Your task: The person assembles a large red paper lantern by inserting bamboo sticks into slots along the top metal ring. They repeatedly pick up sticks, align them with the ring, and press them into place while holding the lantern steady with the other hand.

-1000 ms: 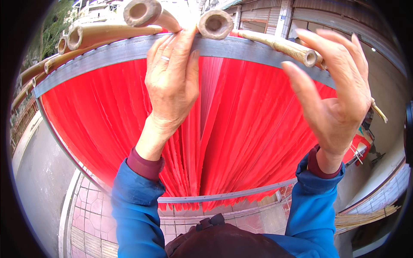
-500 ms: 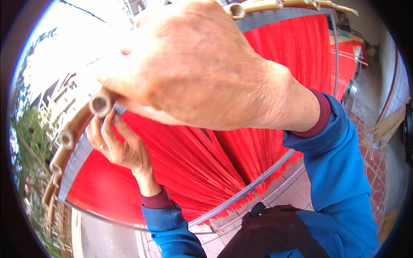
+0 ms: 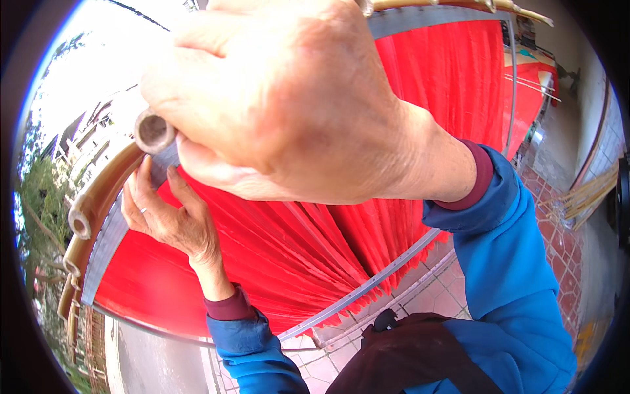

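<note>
My right hand [image 3: 289, 105] fills the upper middle of the view, very close to the camera, closed around a bamboo pole [image 3: 154, 131] whose hollow cut end sticks out at its left. My left hand [image 3: 172, 213] is lower left, fingers spread, touching the grey metal rail [image 3: 111, 240] and the top edge of hanging red strands [image 3: 275, 249]. The red strands fall in a dense curtain from the rail down to a thin metal bar [image 3: 367, 289]. Both arms wear blue sleeves with maroon cuffs.
More bamboo poles [image 3: 82, 220] lie stacked along the rail at left, their hollow ends showing. A second red curtain [image 3: 525, 85] hangs at upper right. Tiled floor [image 3: 558, 217] lies below at right, with loose sticks [image 3: 590, 194] beside a wall.
The view has swung left since a second ago. My right hand has closed on a pole near the camera, and my left hand has dropped to the rail at lower left.
</note>
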A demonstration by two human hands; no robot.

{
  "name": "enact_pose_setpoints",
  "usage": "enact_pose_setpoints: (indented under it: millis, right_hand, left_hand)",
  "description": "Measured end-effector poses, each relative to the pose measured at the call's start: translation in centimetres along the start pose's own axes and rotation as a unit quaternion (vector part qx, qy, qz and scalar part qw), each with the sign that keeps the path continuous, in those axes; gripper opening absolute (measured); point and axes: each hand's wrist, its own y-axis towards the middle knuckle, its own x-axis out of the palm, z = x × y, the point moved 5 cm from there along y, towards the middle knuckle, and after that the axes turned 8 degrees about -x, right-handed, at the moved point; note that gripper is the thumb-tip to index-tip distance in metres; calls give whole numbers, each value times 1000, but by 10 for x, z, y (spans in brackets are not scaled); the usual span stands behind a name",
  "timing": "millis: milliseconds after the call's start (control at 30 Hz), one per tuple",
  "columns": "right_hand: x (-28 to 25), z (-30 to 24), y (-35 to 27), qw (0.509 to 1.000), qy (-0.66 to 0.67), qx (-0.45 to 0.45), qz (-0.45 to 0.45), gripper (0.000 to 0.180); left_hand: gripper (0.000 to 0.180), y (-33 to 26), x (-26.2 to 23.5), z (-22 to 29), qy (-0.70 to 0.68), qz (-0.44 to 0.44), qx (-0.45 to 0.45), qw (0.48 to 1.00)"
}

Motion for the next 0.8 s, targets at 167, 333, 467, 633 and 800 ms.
enact_pose_setpoints:
  millis: [167,333,467,633,800]
  right_hand:
    - [0,0,-5,998,49,32,4,20]
    - [-3,6,2,998,53,27,-26,16]
    - [-12,-5,22,994,23,6,-107,13]
    - [10,-34,50,982,8,-7,-189,11]
    - [36,-37,57,967,9,18,-256,12]
  left_hand:
    - [37,0,-1,3,4,7,29,1000]
    - [47,-1,3,1,14,-20,20,999]
    - [38,-3,5,1,29,-2,34,999]
    - [39,-2,3,0,-39,-4,52,998]
    - [48,-1,-3,-6,23,-95,91,991]
